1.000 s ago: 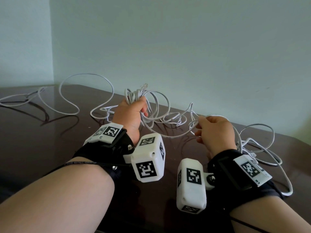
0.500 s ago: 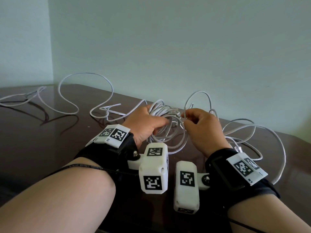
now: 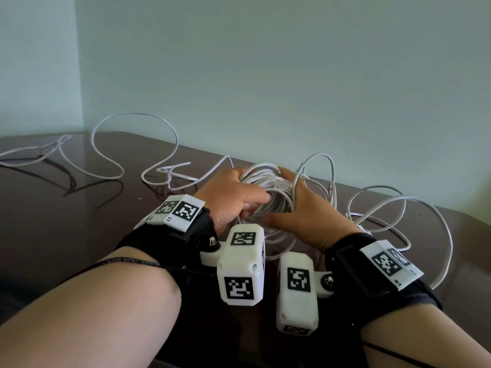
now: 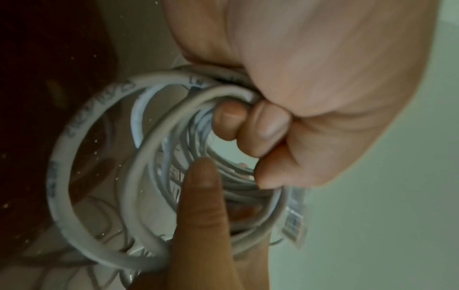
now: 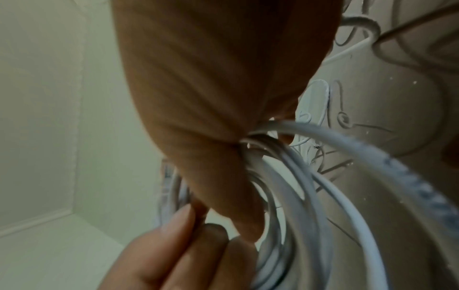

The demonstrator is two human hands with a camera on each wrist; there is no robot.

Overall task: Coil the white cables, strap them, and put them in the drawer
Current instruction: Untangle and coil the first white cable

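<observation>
Table carries loose white cable from 9 to 3 o'clock; slack may snag or kink w/ next wrap. Coil at centre, held above table: turns could spring apart if grip eases. Left hand fingers curled round coil; right hand pinches opp. side.

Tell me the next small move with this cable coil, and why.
Probably keep the left hand gripping the white cable coil while the right hand draws in another loop: loose cable trails across the table on the right, so the coil isn't ready for strapping.
</observation>
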